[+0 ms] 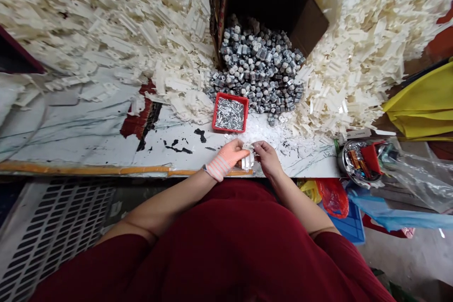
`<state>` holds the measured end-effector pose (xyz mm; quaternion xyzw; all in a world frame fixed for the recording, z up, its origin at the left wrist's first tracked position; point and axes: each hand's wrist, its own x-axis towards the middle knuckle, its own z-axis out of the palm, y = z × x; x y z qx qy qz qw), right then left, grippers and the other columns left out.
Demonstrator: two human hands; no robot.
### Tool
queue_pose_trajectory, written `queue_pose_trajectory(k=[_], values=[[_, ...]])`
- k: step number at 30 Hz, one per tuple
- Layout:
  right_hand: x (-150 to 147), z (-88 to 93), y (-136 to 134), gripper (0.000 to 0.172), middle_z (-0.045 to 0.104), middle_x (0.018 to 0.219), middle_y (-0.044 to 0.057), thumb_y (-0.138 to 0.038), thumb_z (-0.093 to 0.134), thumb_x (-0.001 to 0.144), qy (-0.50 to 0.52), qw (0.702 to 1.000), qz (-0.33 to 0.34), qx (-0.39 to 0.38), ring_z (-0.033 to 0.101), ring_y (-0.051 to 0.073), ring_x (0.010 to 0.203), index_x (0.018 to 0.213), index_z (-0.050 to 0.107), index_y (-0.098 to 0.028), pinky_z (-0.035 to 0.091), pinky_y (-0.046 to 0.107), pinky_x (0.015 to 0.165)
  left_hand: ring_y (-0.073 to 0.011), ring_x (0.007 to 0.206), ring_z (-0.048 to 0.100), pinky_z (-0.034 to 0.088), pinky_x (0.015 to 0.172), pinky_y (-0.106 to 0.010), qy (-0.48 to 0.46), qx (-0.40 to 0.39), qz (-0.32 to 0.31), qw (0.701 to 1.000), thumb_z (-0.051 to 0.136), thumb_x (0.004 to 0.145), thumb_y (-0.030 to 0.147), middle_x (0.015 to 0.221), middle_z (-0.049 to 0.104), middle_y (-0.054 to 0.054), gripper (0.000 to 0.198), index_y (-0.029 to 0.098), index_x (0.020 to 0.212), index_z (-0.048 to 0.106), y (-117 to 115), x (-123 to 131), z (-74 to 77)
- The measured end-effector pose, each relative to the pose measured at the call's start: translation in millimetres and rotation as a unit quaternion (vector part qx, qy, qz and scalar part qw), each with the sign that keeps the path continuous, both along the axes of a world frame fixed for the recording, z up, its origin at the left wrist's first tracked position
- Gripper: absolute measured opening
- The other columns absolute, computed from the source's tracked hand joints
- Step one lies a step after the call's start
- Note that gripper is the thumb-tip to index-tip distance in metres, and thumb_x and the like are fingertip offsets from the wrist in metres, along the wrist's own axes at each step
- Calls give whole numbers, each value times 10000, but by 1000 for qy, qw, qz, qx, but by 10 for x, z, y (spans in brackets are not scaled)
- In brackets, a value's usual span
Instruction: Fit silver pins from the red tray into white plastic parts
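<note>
Two hands work at the edge of the white bench (81, 146): the left hand (226, 158), orange-gloved, and the bare right hand (267, 158), fingers of both closed on what looks like one white plastic part (247, 160). Just above sit one red tray (216, 125) of metal pins and one cardboard box (307, 28) behind a heap of grey metal parts (258, 66).

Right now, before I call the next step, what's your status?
Gloved left hand and bare right hand on white plastic part. Red tray of metal pieces ahead. Loose white plastic pieces beyond.
</note>
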<state>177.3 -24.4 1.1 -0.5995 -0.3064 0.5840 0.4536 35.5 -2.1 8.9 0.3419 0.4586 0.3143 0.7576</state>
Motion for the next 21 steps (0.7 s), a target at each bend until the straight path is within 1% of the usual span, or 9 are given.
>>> queue_pose_trajectory(k=[5, 7, 9, 11, 12, 15, 17, 19, 21], values=[[23, 8, 46, 428, 582, 698, -7, -610, 654, 673, -25, 999, 31, 4, 509, 118, 614, 795, 630, -200, 435, 237, 533, -89, 440, 511, 403, 437, -196, 24, 28, 8, 999, 708, 648, 230, 551, 529, 71, 270, 185, 776, 476, 43, -3, -37], [35, -4, 44, 402, 598, 699, -6, -566, 681, 667, -69, 996, 51, 14, 519, 124, 614, 812, 636, -194, 444, 248, 543, -87, 420, 487, 386, 428, -193, 57, 50, 4, 997, 696, 661, 228, 513, 501, 82, 243, 186, 761, 478, 43, -19, -23], [40, -6, 34, 345, 618, 701, -1, -504, 691, 683, -148, 985, 79, 36, 536, 134, 622, 818, 639, -190, 461, 265, 575, -88, 412, 468, 380, 425, -196, 104, 77, -1, 992, 682, 668, 222, 488, 475, 90, 216, 188, 745, 483, 41, -27, -13], [41, 11, 21, 261, 643, 731, 14, -444, 654, 745, -260, 957, 108, 74, 569, 153, 665, 819, 644, -194, 478, 289, 638, -87, 414, 459, 373, 425, -197, 145, 103, -2, 984, 673, 665, 210, 483, 465, 93, 194, 188, 732, 492, 41, -28, -9], [43, 26, 16, 220, 658, 769, 29, -414, 625, 786, -326, 932, 122, 101, 589, 167, 715, 821, 648, -199, 485, 302, 683, -87, 413, 455, 366, 423, -196, 157, 110, -1, 981, 667, 665, 204, 482, 462, 94, 185, 189, 725, 493, 42, -27, -9], [73, 85, 19, 188, 678, 899, 92, -348, 543, 886, -490, 831, 176, 197, 607, 217, 881, 830, 652, -205, 480, 346, 803, -88, 395, 452, 346, 413, -196, 160, 111, -4, 981, 650, 665, 181, 462, 451, 101, 175, 195, 711, 482, 49, -31, -4], [124, 119, 38, 208, 678, 940, 123, -334, 513, 917, -531, 780, 214, 252, 605, 236, 919, 833, 648, -201, 475, 370, 832, -89, 385, 457, 344, 409, -195, 149, 103, -8, 983, 650, 661, 174, 453, 458, 102, 181, 196, 714, 478, 53, -39, -4], [185, 141, 63, 206, 683, 948, 121, -328, 500, 928, -529, 766, 218, 291, 614, 232, 913, 840, 641, -208, 481, 376, 829, -91, 386, 466, 352, 411, -196, 124, 86, -6, 988, 657, 660, 188, 464, 475, 97, 188, 194, 737, 485, 54, -46, -20], [225, 150, 80, 201, 690, 950, 102, -323, 485, 935, -512, 776, 189, 317, 626, 216, 907, 839, 631, -224, 490, 368, 821, -94, 387, 474, 366, 411, -200, 85, 59, -1, 995, 663, 661, 217, 480, 489, 91, 204, 194, 762, 487, 54, -43, -58]])
